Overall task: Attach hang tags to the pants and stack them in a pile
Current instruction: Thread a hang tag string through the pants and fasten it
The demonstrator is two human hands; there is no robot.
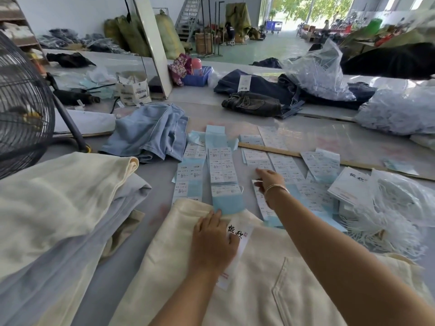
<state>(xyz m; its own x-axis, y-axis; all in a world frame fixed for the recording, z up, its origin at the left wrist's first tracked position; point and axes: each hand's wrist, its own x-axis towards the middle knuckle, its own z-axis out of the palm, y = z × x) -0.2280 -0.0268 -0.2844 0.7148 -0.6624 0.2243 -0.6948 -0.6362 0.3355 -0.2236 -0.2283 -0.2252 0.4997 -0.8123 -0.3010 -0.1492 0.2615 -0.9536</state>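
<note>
Cream pants (pixel 270 285) lie flat in front of me, back pocket up. A white hang tag (pixel 237 248) with black brush writing lies on them near the waistband. My left hand (pixel 213 241) rests flat on the tag and the cloth, fingers straight. My right hand (pixel 268 181) reaches forward over the strips of white size stickers (pixel 222 168) on blue backing, its fingertips touching a sticker strip (pixel 261 161). A pile of folded cream and grey-blue pants (pixel 61 208) sits at my left.
Light blue jeans (pixel 150 135) lie crumpled beyond the stickers, dark jeans (pixel 254 102) further back. A wooden ruler (pixel 270 149) crosses the table. White hang tags (pixel 353 187) and a heap of white tag strings (pixel 386 224) sit at right. A black fan (pixel 21 109) stands at left.
</note>
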